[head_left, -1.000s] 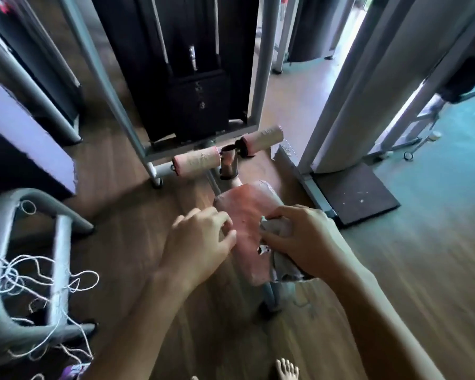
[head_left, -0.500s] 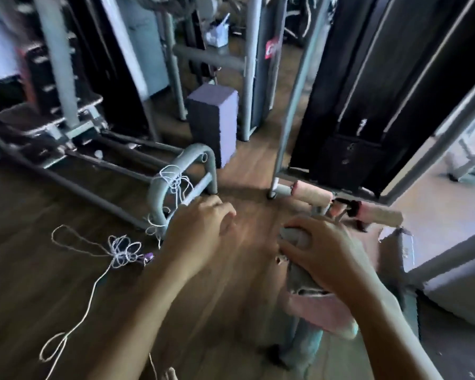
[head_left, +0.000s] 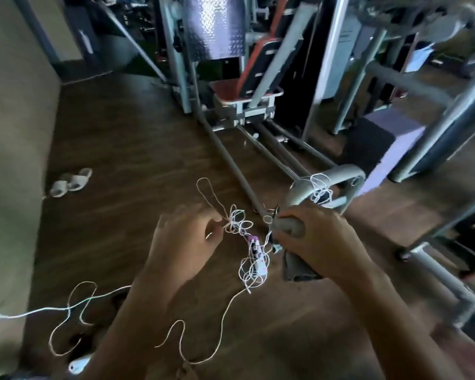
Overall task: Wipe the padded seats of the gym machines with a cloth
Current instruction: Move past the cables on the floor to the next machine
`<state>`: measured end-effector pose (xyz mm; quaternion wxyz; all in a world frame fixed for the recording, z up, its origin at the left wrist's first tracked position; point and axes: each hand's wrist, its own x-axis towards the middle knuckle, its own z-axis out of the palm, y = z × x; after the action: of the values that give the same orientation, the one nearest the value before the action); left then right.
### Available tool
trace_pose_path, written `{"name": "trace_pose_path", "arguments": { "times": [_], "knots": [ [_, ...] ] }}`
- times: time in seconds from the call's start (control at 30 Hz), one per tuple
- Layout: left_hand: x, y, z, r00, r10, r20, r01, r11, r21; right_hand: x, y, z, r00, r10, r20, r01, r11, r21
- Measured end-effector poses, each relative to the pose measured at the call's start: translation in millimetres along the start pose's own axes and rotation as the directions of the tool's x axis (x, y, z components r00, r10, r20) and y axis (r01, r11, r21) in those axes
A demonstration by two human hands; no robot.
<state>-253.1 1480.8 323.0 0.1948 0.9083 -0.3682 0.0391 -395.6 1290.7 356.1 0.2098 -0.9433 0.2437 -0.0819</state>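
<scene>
One left hand (head_left: 187,239), one right hand (head_left: 321,242), one grey cloth (head_left: 296,267), one tangled white cord (head_left: 239,226); two pale sandals (head_left: 78,179) left of the cord, one red padded seat (head_left: 225,87) beyond it.

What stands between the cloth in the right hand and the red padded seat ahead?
A curved grey bar wound with white string sits beyond the cloth in the right hand; floor rails run on to the red seat.

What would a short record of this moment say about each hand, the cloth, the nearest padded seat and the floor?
left hand: loosely curled, seems to hold nothing
right hand: grips the cloth
cloth: grey, bunched, its end hanging below the fist
padded seat: red, ahead on a machine, untouched
floor: dark wood, with tangled white string and pale slippers
</scene>
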Motion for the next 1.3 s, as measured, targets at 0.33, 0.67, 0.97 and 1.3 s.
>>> {"name": "trace_pose_path", "arguments": {
  "times": [0.33, 0.67, 0.97, 1.3],
  "knots": [
    [18.0, -191.4, -70.7, 0.967, -0.254, -0.031, 0.255, 0.965, 0.052, 118.1, -172.3, 98.7, 0.956, -0.24, 0.171, 0.228, 0.97, 0.085],
    [79.5, -275.6, -69.6, 0.944, -0.331, 0.006, 0.329, 0.941, 0.081, 224.6, -223.8, 140.7, 0.924, -0.291, 0.249, 0.274, 0.956, 0.102],
    [253.5, -317.9, -36.8, 0.963, -0.27, -0.004, 0.267, 0.951, 0.155, 400.0, -209.4, 166.1, 0.927, -0.248, 0.282, 0.224, 0.968, 0.117],
    [459.9, -358.9, -30.1, 0.948, -0.319, 0.01, 0.312, 0.935, 0.17, 613.3, -198.4, 150.1, 0.911, -0.289, 0.294, 0.282, 0.957, 0.066]
  ]
}}
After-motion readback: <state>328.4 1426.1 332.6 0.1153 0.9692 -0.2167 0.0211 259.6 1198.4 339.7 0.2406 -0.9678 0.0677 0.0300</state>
